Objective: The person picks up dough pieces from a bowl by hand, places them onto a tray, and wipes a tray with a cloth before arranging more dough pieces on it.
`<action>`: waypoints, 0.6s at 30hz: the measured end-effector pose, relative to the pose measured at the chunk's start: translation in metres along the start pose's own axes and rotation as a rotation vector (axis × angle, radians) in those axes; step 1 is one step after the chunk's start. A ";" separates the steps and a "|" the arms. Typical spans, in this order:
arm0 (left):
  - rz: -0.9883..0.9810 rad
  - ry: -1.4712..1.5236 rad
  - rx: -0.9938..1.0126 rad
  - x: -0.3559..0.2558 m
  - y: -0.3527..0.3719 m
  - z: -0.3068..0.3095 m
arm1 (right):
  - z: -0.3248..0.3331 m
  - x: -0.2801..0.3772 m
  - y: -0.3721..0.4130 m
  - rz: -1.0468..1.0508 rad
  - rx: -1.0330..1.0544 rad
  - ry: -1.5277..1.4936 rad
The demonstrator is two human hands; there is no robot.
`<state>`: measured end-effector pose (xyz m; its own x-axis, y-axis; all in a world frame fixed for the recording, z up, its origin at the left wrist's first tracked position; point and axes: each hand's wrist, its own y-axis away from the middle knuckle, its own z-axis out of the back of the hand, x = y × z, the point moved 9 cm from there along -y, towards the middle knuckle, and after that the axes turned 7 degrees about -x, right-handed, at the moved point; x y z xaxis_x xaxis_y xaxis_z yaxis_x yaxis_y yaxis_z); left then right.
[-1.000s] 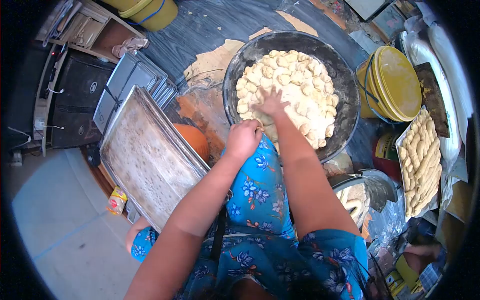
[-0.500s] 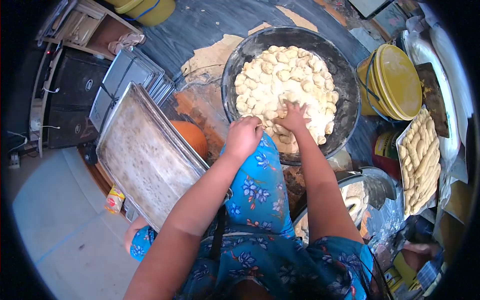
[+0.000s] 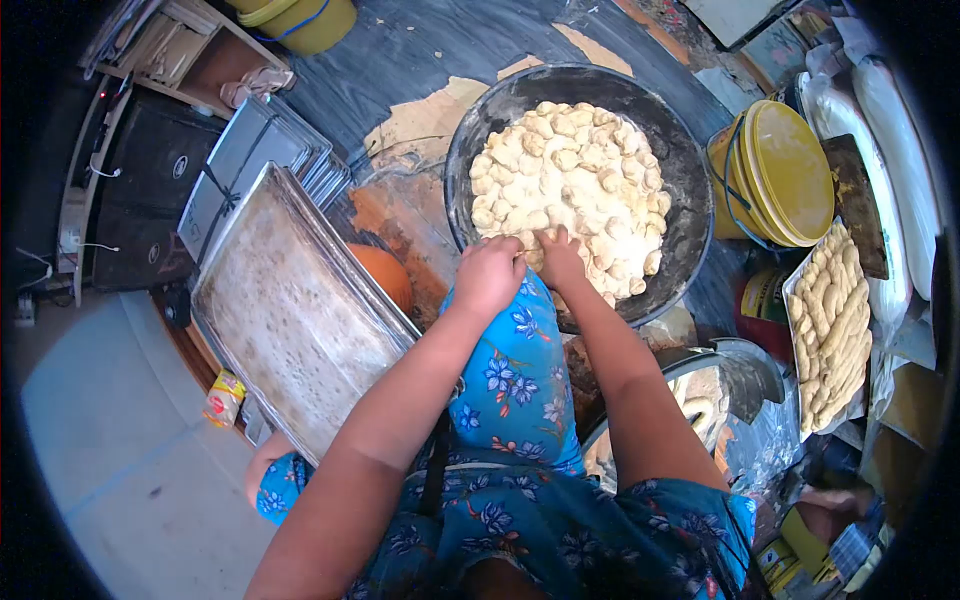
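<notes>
On worn flooring, right hand touches dough pieces in basin.

Small bakery workspace, dough pan, baking trays

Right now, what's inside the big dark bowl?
Lots of pale dough lumps fill the big dark bowl, piled together. The right hand rests on the lumps at the near edge. The pile covers the bowl's bottom, so that part cannot be seen.

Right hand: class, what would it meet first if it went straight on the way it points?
Probably the pale dough pieces heaped in the round black pan, whose near edge the right hand seems to touch.
</notes>
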<state>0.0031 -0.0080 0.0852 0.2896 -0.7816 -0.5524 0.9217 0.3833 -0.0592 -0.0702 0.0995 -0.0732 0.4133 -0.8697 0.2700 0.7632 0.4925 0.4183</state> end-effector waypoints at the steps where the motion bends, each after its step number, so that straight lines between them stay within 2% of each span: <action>1: -0.004 -0.001 -0.007 0.001 0.000 -0.001 | -0.006 -0.002 -0.002 0.024 -0.013 -0.015; 5: 0.011 -0.005 0.033 0.003 -0.002 -0.002 | -0.013 -0.002 0.000 0.113 -0.099 -0.026; 8: 0.008 -0.014 0.024 0.002 -0.002 -0.002 | -0.003 0.000 -0.004 0.112 -0.053 -0.023; 11: 0.032 -0.001 0.056 0.005 -0.003 -0.004 | 0.000 -0.032 -0.030 0.014 -0.150 -0.236; 12: 0.016 -0.002 0.011 0.004 -0.002 -0.002 | -0.002 -0.048 -0.042 0.042 -0.312 -0.328; 13: 0.017 -0.054 0.050 0.006 0.000 -0.008 | -0.001 -0.063 -0.046 0.078 -0.468 -0.429; 15: 0.004 -0.129 0.065 0.007 0.000 -0.010 | -0.005 -0.086 -0.053 -0.120 -0.295 -0.808; 17: 0.003 -0.178 0.101 0.006 0.000 -0.016 | 0.017 -0.092 -0.040 -0.174 -0.259 -0.889; 18: 0.021 -0.203 0.153 0.008 -0.001 -0.021 | 0.026 -0.099 -0.037 -0.172 -0.338 -0.914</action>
<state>-0.0005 -0.0043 0.0635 0.3410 -0.8629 -0.3729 0.9387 0.3338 0.0859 -0.1518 0.1683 -0.0923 -0.1503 -0.4983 0.8539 0.9373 0.2029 0.2833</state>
